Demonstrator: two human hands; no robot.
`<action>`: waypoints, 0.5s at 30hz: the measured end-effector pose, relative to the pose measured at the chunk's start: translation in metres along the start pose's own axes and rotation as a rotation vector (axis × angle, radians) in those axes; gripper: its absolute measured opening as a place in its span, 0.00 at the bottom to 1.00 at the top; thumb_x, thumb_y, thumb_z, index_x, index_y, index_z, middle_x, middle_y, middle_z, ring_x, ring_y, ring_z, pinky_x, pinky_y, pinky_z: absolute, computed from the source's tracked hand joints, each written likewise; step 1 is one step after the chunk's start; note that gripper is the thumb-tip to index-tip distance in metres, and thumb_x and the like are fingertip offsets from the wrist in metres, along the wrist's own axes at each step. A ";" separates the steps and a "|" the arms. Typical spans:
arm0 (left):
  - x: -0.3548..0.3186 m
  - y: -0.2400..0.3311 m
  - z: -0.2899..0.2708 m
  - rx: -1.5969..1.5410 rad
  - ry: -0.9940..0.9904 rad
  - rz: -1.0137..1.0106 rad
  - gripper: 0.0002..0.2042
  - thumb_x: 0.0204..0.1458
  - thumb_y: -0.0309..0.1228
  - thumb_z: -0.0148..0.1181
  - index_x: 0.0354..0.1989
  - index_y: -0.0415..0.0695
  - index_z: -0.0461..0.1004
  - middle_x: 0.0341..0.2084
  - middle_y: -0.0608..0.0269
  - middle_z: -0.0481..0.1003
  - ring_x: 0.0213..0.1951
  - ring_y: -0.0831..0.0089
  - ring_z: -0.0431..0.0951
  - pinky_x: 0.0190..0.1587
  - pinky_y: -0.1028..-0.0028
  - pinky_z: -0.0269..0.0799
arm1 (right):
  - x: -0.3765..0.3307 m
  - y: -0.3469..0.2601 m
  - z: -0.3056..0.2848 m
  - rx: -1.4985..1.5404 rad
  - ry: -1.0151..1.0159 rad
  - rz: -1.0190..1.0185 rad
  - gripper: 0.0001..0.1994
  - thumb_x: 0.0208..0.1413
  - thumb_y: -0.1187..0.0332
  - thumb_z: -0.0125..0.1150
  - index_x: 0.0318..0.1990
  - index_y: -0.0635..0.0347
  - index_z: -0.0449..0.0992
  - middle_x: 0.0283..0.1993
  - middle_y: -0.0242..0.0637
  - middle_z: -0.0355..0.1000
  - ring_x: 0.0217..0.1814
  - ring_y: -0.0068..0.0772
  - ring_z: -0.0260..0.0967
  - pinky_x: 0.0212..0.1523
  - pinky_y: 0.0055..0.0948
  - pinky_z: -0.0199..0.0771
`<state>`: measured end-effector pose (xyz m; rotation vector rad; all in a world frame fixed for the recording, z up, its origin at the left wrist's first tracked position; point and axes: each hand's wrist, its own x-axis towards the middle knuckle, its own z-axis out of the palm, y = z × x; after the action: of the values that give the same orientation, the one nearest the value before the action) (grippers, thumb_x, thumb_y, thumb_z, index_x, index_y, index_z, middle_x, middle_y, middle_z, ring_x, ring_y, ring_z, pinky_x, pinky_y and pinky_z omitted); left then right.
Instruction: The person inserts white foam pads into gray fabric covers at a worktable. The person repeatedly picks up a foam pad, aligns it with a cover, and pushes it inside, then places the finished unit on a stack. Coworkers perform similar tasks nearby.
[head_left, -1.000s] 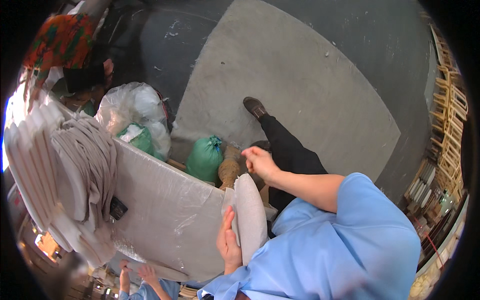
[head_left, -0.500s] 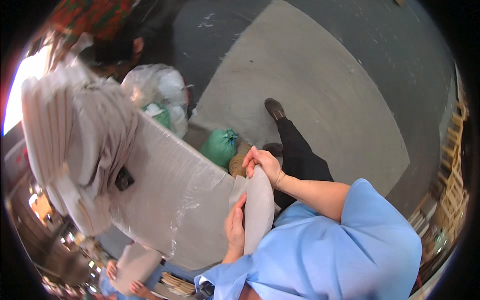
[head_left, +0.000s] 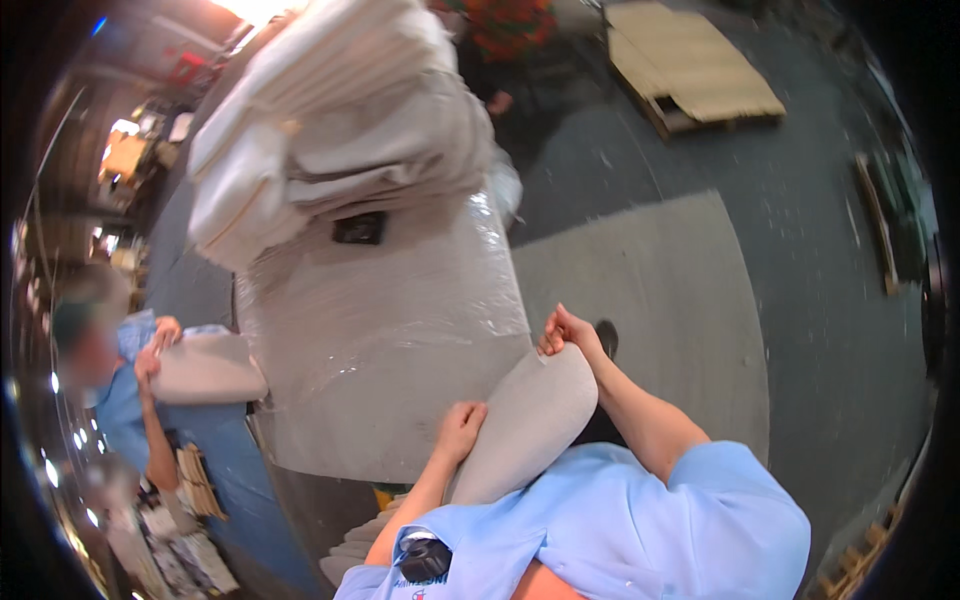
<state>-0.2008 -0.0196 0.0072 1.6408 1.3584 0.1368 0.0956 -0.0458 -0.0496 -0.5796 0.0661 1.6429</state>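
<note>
A pale grey fabric-covered seat cushion [head_left: 525, 425] rests slanted against my body, at the near edge of the plastic-wrapped table. At its far right corner, my right hand [head_left: 568, 330] has its fingers curled in on the cushion's edge. My left hand [head_left: 461, 431] is closed on the cushion's left edge, over the table; its fingertips are partly hidden. Ahead on the wrapped tabletop [head_left: 390, 320] rises a tall stack of pale fabric covers [head_left: 390, 140]. A small black object [head_left: 359, 228] lies just in front of that stack.
At left, another person holds a similar pale cushion [head_left: 210, 370] beside a blue surface [head_left: 240, 490]. More pale pieces [head_left: 365, 540] are stacked low by my left arm. A pallet with a tan board [head_left: 690, 60] lies on the floor at far right. A person in patterned clothing stands behind the stack.
My view has swung left, bringing the other worker and the pallet further in. The cushion now shows more of its broad face, and my left fingers have gone from extended to curled.
</note>
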 end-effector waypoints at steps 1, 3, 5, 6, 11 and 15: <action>-0.002 -0.006 -0.003 -0.079 -0.009 -0.067 0.12 0.63 0.36 0.65 0.46 0.40 0.81 0.32 0.55 0.81 0.37 0.64 0.80 0.44 0.64 0.75 | 0.003 -0.006 0.010 -0.087 0.034 0.002 0.22 0.74 0.47 0.53 0.38 0.57 0.77 0.21 0.33 0.71 0.30 0.33 0.74 0.41 0.35 0.78; -0.014 -0.014 -0.005 -0.150 0.075 -0.090 0.11 0.62 0.37 0.66 0.42 0.40 0.80 0.29 0.56 0.80 0.35 0.65 0.79 0.41 0.64 0.75 | -0.003 -0.022 0.040 -0.454 0.037 0.106 0.18 0.74 0.51 0.57 0.48 0.59 0.78 0.30 0.32 0.77 0.37 0.31 0.77 0.47 0.34 0.78; -0.018 -0.010 -0.006 -0.104 0.252 0.012 0.12 0.62 0.38 0.66 0.37 0.40 0.78 0.27 0.57 0.79 0.34 0.66 0.78 0.39 0.64 0.74 | 0.000 -0.040 0.060 -0.839 -0.006 0.192 0.19 0.73 0.52 0.59 0.53 0.60 0.78 0.36 0.32 0.79 0.41 0.30 0.78 0.51 0.34 0.78; -0.021 -0.004 -0.006 -0.049 0.325 0.064 0.12 0.63 0.37 0.64 0.37 0.40 0.75 0.28 0.51 0.79 0.34 0.57 0.80 0.38 0.58 0.74 | 0.001 -0.047 0.064 -0.929 -0.054 0.253 0.21 0.72 0.51 0.61 0.57 0.62 0.78 0.40 0.33 0.80 0.44 0.30 0.78 0.52 0.34 0.78; -0.023 0.017 -0.008 0.097 0.492 0.187 0.09 0.65 0.34 0.61 0.42 0.42 0.71 0.33 0.40 0.80 0.38 0.39 0.80 0.39 0.47 0.73 | 0.025 -0.040 0.089 -2.002 -0.325 0.401 0.44 0.54 0.34 0.72 0.68 0.61 0.76 0.61 0.50 0.80 0.64 0.48 0.77 0.64 0.39 0.76; -0.035 0.017 -0.011 0.033 0.553 0.232 0.13 0.64 0.38 0.63 0.43 0.42 0.70 0.36 0.41 0.81 0.39 0.40 0.82 0.40 0.48 0.74 | 0.029 -0.016 0.121 -2.266 -0.553 0.442 0.37 0.55 0.36 0.70 0.61 0.58 0.81 0.57 0.51 0.81 0.62 0.53 0.78 0.62 0.42 0.76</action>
<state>-0.2090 -0.0399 0.0410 1.8642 1.5669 0.7544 0.0697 0.0284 0.0489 -1.6967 -2.4313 1.5534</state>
